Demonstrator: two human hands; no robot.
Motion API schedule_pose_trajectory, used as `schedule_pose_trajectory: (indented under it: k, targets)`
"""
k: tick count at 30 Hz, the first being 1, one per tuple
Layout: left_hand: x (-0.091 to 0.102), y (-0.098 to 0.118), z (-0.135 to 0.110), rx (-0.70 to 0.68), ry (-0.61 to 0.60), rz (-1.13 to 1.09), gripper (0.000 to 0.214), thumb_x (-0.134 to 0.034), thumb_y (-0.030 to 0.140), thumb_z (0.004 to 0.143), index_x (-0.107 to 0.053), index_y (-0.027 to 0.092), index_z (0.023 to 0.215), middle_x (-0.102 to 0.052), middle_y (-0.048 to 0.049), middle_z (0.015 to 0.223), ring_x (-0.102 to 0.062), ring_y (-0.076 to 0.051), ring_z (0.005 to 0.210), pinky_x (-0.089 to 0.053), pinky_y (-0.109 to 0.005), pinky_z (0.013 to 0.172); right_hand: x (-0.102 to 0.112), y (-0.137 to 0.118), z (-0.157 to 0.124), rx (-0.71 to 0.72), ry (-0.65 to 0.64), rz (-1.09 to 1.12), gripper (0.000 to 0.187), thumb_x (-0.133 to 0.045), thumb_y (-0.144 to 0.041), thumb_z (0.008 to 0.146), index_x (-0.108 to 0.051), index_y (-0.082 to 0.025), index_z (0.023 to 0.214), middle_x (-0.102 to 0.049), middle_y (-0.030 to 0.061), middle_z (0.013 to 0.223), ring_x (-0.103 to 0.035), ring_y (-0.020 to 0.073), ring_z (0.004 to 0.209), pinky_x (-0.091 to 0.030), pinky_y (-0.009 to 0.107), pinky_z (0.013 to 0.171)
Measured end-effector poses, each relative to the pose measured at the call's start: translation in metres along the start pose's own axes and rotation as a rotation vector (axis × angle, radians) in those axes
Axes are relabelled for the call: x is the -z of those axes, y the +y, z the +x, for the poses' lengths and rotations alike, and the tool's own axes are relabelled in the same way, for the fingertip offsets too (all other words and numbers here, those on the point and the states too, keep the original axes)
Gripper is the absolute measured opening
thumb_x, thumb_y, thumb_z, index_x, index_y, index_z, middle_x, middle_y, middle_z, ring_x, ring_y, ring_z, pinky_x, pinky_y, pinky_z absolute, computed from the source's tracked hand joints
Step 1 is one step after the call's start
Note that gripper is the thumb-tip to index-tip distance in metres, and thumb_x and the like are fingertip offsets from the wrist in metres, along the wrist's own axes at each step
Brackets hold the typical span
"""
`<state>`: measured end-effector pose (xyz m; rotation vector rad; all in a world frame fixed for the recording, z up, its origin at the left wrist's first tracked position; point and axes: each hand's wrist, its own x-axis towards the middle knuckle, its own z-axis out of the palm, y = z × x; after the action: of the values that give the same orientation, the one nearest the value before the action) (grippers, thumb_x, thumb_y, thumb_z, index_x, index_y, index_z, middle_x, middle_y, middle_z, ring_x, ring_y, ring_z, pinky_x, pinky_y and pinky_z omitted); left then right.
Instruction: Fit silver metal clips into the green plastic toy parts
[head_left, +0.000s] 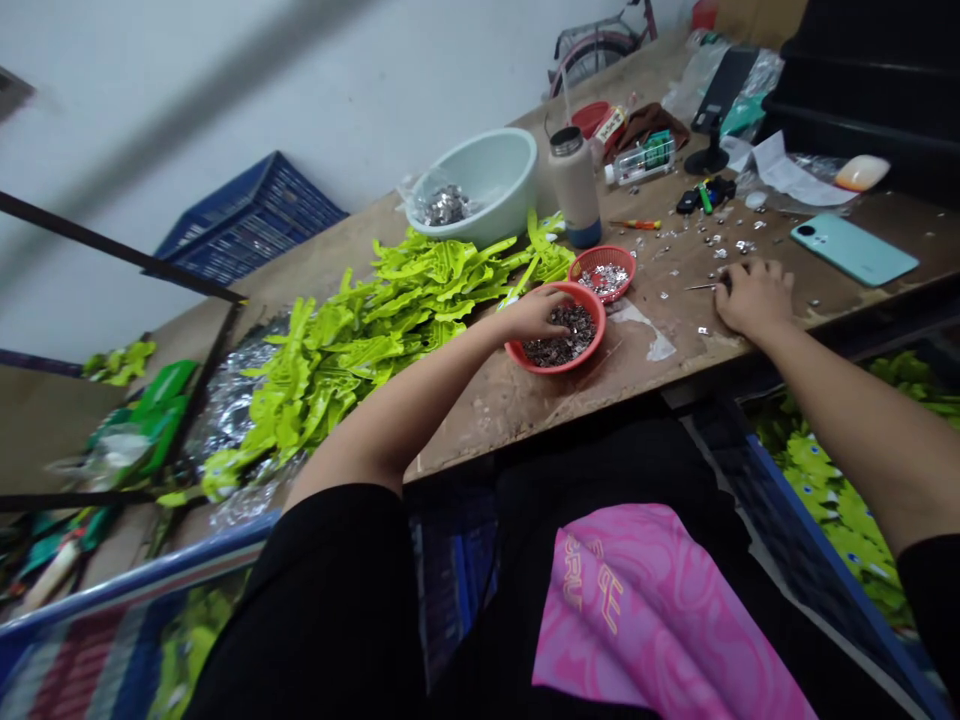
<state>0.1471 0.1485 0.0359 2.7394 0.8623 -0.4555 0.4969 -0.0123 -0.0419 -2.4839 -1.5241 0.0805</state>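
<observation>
My left hand [536, 313] reaches over the rim of a red plastic bowl [597, 345], its thumb and fingers apart above a heap of small dark metal pieces [561, 340]. Right behind that bowl stands a smaller red basket [630, 262] with shiny silver metal bits [604, 278]. On the table to the right rests my right hand [756, 298], fingers curled round a thin metal-tipped tool [699, 288] whose point sticks out to the left; most of it is hidden. A pile of bright yellow-green plastic parts [375, 330] lies left of the bowls.
A pale blue basin [517, 170] with bagged metal pieces and a beige bottle [574, 190] stand at the back. A light-blue phone [855, 250] lies at right. Loose bits scatter across the brown table [487, 420]. A blue crate [247, 220] sits far left.
</observation>
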Motion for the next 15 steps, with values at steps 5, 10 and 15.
schedule_pose_trajectory:
  k: [5,10,15]
  targets:
    - [-0.006,0.006,0.001,0.039,-0.026,0.013,0.081,-0.075,0.029,0.091,-0.053,0.021,0.168,-0.052,-0.0190,0.174,-0.059,-0.038,0.155,-0.048,-0.047,0.133,-0.005,0.003,0.001,0.010,0.016,-0.006,0.063,-0.035,-0.042,0.109,-0.066,-0.002,0.147,-0.055,0.0345,0.161,-0.047,0.0516,0.146,-0.040,0.065,0.115]
    - [0.015,0.008,0.000,0.035,0.006,0.016,0.056,-0.056,0.022,0.101,-0.063,0.013,0.156,-0.063,-0.0174,0.165,-0.064,-0.031,0.150,-0.048,-0.040,0.131,-0.004,0.002,0.001,0.011,0.012,-0.013,0.063,-0.033,-0.040,0.108,-0.066,-0.002,0.147,-0.059,0.0359,0.155,-0.050,0.0517,0.144,-0.041,0.066,0.114]
    - [0.000,0.013,-0.018,0.018,-0.142,0.001,0.082,-0.062,0.046,0.104,-0.042,0.008,0.174,-0.040,-0.0225,0.183,-0.046,-0.035,0.169,-0.040,-0.044,0.139,0.003,-0.003,-0.006,0.001,-0.036,-0.069,0.063,-0.032,-0.039,0.109,-0.065,-0.002,0.147,-0.058,0.0342,0.157,-0.051,0.0512,0.147,-0.045,0.064,0.115]
